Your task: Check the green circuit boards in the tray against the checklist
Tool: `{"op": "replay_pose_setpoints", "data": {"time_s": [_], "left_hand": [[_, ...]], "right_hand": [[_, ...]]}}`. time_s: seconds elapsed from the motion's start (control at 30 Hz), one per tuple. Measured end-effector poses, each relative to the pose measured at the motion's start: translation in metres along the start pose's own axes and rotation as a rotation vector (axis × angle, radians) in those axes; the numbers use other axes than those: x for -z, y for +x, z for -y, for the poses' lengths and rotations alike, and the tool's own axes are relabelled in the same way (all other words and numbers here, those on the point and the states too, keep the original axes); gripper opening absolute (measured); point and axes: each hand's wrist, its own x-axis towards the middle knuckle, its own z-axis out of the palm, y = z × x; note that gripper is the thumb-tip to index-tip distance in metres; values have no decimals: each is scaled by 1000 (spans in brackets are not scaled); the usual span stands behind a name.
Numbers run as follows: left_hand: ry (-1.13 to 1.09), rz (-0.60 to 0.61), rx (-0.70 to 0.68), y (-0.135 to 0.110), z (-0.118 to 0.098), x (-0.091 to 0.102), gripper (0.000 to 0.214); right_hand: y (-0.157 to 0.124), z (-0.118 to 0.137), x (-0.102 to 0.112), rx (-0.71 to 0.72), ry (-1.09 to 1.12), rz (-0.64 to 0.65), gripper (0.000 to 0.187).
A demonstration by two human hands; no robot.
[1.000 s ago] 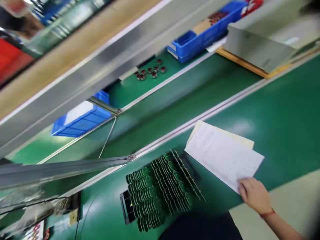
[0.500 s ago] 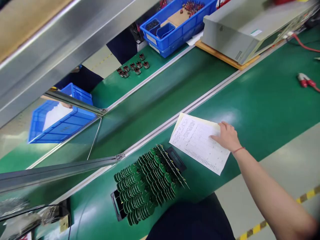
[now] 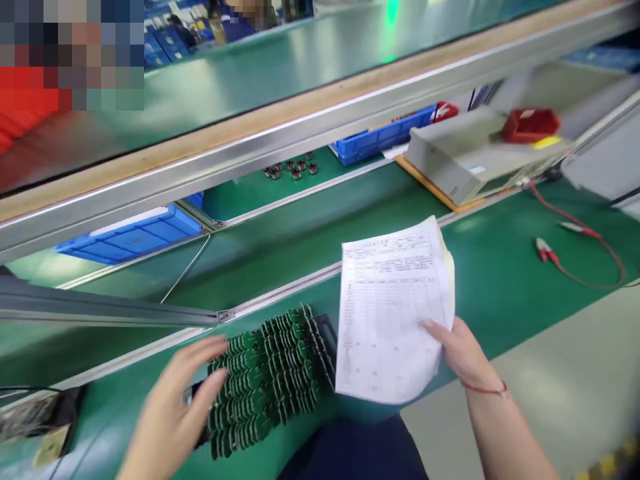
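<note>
My right hand (image 3: 457, 343) grips a printed form (image 3: 390, 313) by its right edge, thumb on the front and fingers behind. The sheet is raised and faces me, with a second yellowish sheet showing behind it. My left hand (image 3: 187, 387) has its thumb and fingers apart at the left end of a row of green circuit boards (image 3: 260, 380). Whether its fingertips touch the boards I cannot tell. The boards stand on edge, packed closely in a black rack (image 3: 327, 333), whose left end is partly hidden by my left hand.
A grey instrument (image 3: 465, 160) carries a red bin (image 3: 531, 125) on top. Red clip leads (image 3: 547, 250) lie at the right. Blue crates (image 3: 135, 233) and several small motor-like parts (image 3: 297, 173) sit beyond the rail. A shelf edge (image 3: 300, 113) crosses above; a person in red is at upper left.
My right hand has lifted the form off the bench and turned it upright. My left hand has come into view beside the circuit boards. The camera view has tilted up and levelled.
</note>
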Motion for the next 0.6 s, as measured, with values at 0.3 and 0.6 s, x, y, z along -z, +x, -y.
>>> {"op": "replay_pose_setpoints", "data": {"time_s": [0.3,0.6], "left_hand": [[-1111,130,58,80,-137,-103,69],[-1289,22,196,86,-189,-96,46]], "right_hand": [[-36,60,2,277,198,194,29],[-46,51,32,372,206,69,33]]}}
